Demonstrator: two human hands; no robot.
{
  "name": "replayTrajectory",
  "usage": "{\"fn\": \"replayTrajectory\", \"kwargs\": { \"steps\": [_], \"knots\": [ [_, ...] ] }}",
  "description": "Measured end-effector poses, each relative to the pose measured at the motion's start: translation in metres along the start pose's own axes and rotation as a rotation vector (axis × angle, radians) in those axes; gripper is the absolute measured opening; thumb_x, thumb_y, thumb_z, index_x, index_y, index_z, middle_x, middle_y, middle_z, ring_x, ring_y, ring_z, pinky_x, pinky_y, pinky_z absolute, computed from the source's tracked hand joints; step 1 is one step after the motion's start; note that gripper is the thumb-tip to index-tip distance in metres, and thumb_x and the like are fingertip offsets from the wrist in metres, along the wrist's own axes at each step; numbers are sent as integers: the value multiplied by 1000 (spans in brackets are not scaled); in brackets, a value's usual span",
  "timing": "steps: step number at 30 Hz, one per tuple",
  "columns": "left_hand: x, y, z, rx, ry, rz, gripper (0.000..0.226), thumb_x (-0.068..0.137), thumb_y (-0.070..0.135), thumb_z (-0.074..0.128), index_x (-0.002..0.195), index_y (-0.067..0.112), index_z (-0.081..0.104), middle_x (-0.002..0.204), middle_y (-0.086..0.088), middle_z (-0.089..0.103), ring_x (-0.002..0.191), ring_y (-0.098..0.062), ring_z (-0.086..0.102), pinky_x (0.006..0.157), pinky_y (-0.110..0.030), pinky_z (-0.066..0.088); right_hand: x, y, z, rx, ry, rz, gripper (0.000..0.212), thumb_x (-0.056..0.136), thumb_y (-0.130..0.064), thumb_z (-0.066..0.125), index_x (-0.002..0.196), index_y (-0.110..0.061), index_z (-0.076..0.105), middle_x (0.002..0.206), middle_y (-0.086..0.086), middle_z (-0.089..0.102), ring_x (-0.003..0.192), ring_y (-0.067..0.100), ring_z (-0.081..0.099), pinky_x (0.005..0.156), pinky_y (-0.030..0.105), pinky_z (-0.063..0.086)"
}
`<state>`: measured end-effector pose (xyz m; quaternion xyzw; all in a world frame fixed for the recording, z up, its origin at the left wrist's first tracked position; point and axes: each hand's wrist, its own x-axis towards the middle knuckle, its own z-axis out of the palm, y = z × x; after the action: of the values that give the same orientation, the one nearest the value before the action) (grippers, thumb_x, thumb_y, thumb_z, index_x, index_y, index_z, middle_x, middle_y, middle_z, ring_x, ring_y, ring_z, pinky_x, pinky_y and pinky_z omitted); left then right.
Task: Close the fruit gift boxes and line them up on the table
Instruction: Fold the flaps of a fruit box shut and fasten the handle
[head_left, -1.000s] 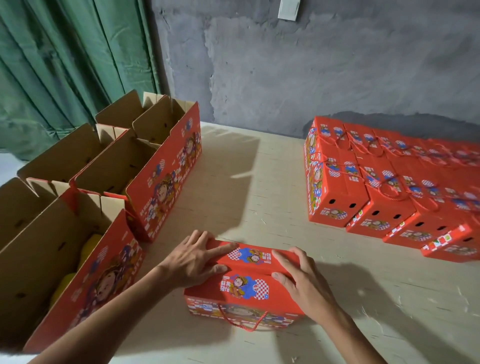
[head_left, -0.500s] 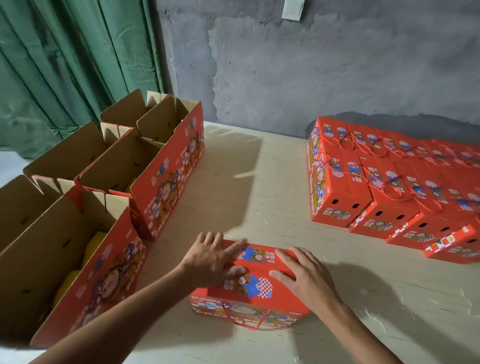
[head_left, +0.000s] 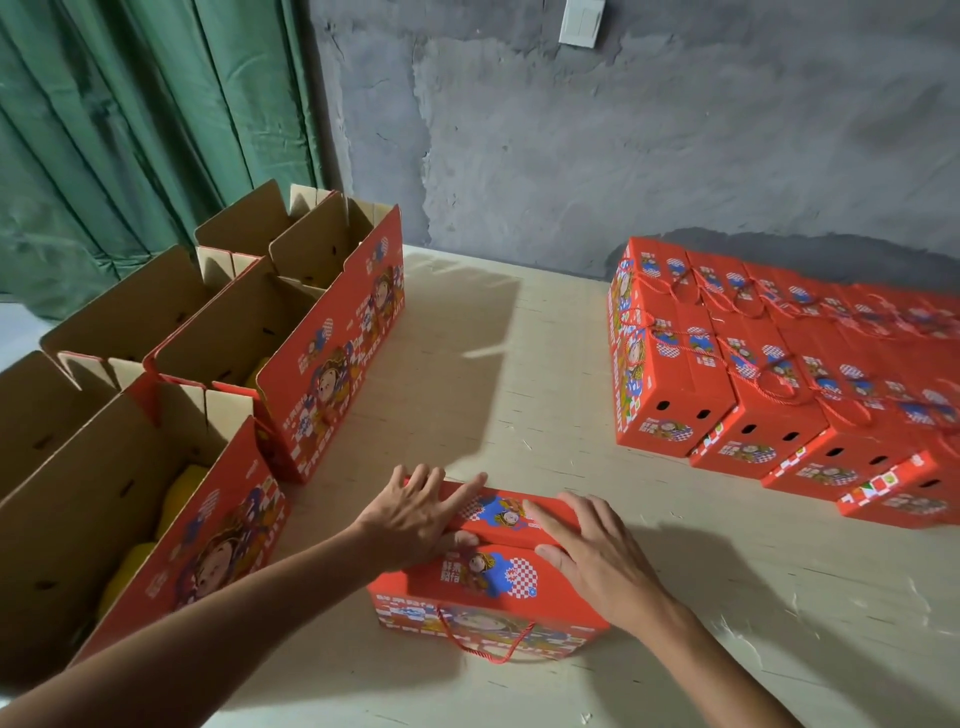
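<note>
Left hand (head_left: 415, 522) and right hand (head_left: 597, 564) flat, fingers spread, on closed gift box (head_left: 488, 582), open boxes (head_left: 130, 499) holding yellow fruit (head_left: 182, 499)

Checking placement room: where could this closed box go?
Bare table lies between the open boxes and the closed rows, and in front of those rows. The left edge is crowded; both hands press the box.

Person, head-camera view: two forearms and two hands only.
Left hand (head_left: 415, 519): bare, no glove, no ring or band seen on the visible fingers.
Right hand (head_left: 597, 564): bare, likewise unadorned.
Wrists: no watch or bracelet on either.
Forearms: uncovered to the frame edge; no sleeve in view.
Fingernails: appear short and unpainted, though blur makes this uncertain.
</note>
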<state>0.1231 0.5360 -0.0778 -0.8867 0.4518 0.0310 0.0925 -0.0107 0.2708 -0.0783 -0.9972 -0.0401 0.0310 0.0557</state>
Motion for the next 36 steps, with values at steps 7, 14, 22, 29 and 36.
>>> {"fn": "replayTrajectory", "kwargs": {
  "steps": [7,14,22,29,36],
  "knots": [
    [5,-24,1,-68,5,243,67,104,67,10,161,40,-12,144,-12,42,126,-27,46,109,-44,40,1,5,-2,22,-24,-85,59,104,-59,13,161,-46,10,163,0,27,145,25,29,122,41,30],
    [1,-53,4,-283,-68,319,58,105,68,19,156,57,-5,161,-9,27,144,-27,34,122,-41,29,0,6,-2,45,46,-105,55,107,-57,18,160,-44,18,154,0,38,134,26,41,116,41,39],
    [-2,-64,9,-297,-113,253,74,98,78,14,158,47,-15,145,-8,35,131,-23,41,112,-42,41,3,11,6,51,74,-104,53,108,-61,17,159,-48,16,154,-3,40,133,24,42,116,39,38],
    [1,-64,11,-208,-105,324,59,106,64,22,155,57,-9,142,-16,35,125,-29,43,111,-45,41,1,10,0,27,78,-119,53,107,-56,29,158,-42,31,154,-1,46,135,23,47,114,39,41],
    [-6,-63,7,-133,-41,355,63,105,64,8,157,44,-21,156,-13,29,137,-29,42,112,-43,44,-4,19,-3,60,-59,-172,58,111,-44,30,163,-39,5,172,-7,-1,158,9,-2,129,36,5]
  ]
}}
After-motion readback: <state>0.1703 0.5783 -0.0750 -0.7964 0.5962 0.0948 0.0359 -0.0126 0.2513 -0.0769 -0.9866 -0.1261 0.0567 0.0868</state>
